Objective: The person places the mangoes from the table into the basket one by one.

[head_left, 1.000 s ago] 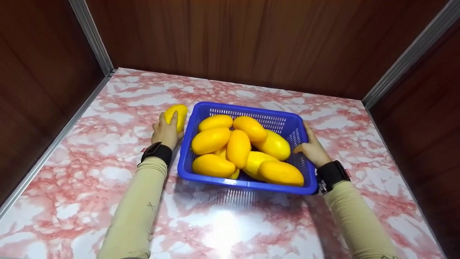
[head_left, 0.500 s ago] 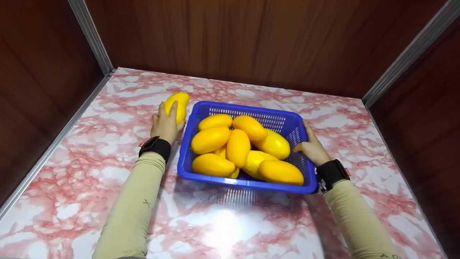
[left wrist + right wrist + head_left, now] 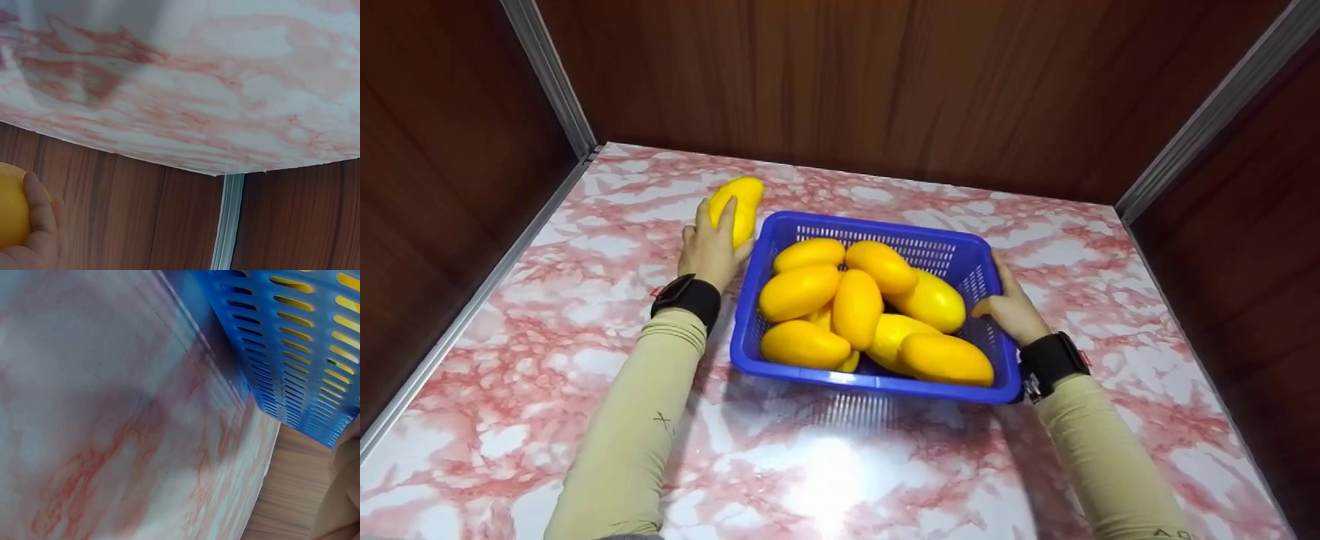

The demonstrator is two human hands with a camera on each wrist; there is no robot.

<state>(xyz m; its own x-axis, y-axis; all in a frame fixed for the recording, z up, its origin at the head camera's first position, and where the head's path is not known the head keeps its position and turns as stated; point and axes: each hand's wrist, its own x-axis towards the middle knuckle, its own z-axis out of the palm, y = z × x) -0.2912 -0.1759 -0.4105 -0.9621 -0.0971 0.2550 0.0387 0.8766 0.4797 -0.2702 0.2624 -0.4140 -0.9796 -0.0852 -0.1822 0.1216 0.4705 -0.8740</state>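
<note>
In the head view my left hand grips a yellow mango just left of the blue plastic basket, near its far left corner. The left wrist view shows part of that mango with fingers curled against its side. My right hand holds the basket's right rim, its thumb over the inside and the fingers outside. Several yellow mangoes lie piled in the basket. Through the basket's slots in the right wrist view, yellow fruit shows.
The basket stands on a red-and-white marbled table. Dark wood panels enclose the table at the back and both sides. Grey metal strips run along the corners.
My left hand has carried the mango away from me, along the basket's left side, and lately a little to the right. My right hand and the basket have hardly moved.
</note>
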